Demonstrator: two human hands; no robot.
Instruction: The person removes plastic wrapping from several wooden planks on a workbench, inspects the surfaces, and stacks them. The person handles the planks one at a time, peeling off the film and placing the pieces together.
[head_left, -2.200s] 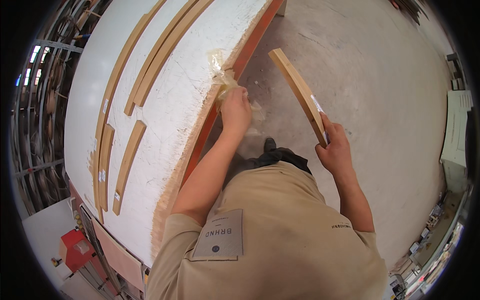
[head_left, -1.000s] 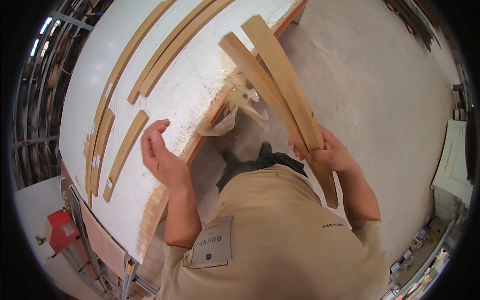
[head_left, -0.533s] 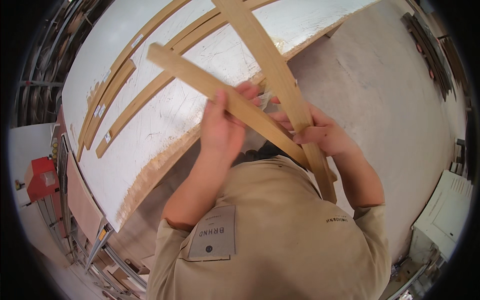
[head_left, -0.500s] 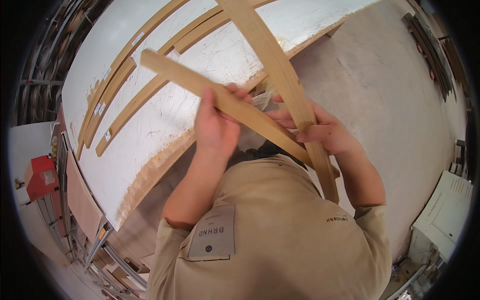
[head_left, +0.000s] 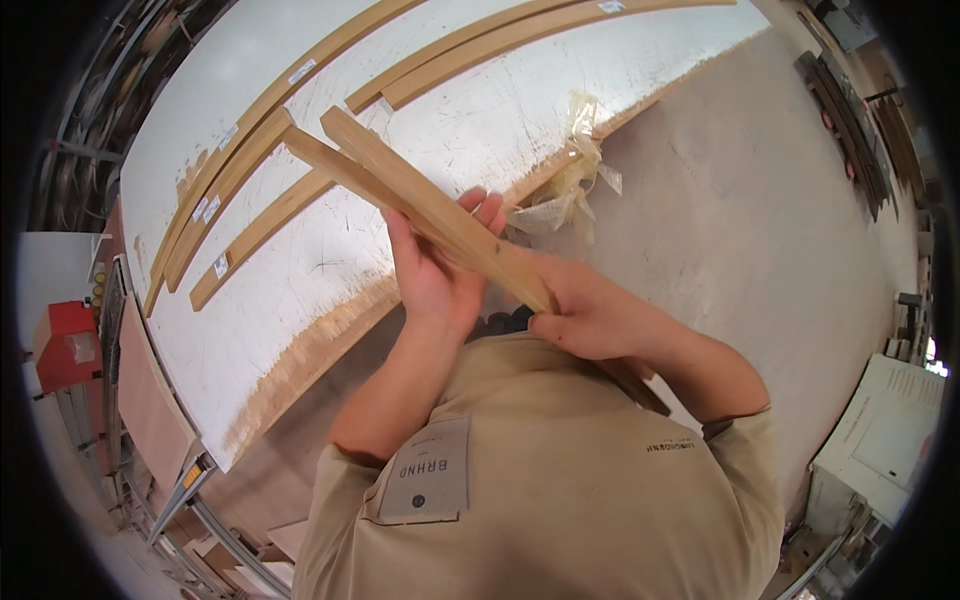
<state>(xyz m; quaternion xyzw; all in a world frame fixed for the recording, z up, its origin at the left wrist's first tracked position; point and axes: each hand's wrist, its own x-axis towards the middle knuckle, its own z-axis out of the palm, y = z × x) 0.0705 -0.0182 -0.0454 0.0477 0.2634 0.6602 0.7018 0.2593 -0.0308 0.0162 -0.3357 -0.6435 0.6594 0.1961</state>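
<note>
Two light-brown wooden strips lie almost side by side across my body, slanting from the upper left down to the right. The upper strip has a small dark knot and its near end sits in my right hand, thumb on top and fingers beneath. My left hand cradles both strips farther up, its thumb on one side and fingertips on the other. The lower strip is partly covered by the upper one and passes behind my right hand; its near end shows beside my shirt.
A scratched white table with a worn wooden edge stands ahead. Several wooden strips lie on it, among them a short labelled strip and a longer strip. Crumpled clear tape hangs from the table edge. A pale cabinet stands right.
The strip in my right hand swung leftward and down, from crossing the other strip to lying alongside it. My left hand stayed nearly in place. The hanging tape came into fuller view.
</note>
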